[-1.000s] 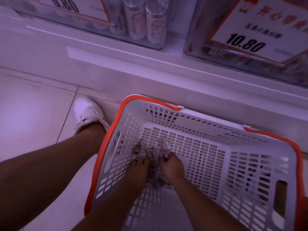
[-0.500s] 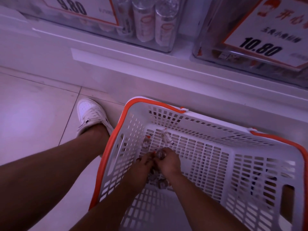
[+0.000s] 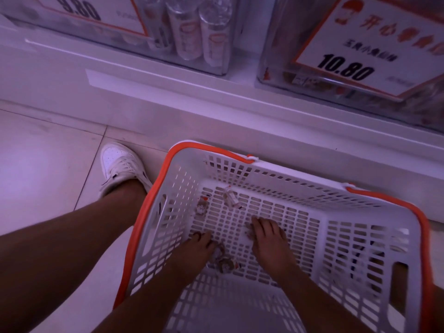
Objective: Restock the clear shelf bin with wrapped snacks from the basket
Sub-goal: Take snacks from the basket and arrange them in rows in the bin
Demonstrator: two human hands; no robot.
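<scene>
A white basket point(image 3: 360, 236) with an orange rim fills the lower centre and right of the frame, standing on the tiled floor point(image 3: 48, 164) against the shelf point(image 3: 192, 92) base. Both hands reach down to its slotted bottom. The left hand point(image 3: 197, 248) is at lower centre, fingers curled down beside a small heap of wrapped snacks point(image 3: 223, 260) that it touches; whether it grips any I cannot tell. The right hand point(image 3: 269, 239) lies palm down just right of it, fingers spread and fairly straight, pressing a snack or two at its fingertips. Two loose snacks point(image 3: 230, 198) lie further up, near the basket's far left corner. In the upper right stands the clear bin point(image 3: 276, 68) with a 10.80 price card point(image 3: 360, 49). A white shoe point(image 3: 120, 164) shows at centre left.
</scene>
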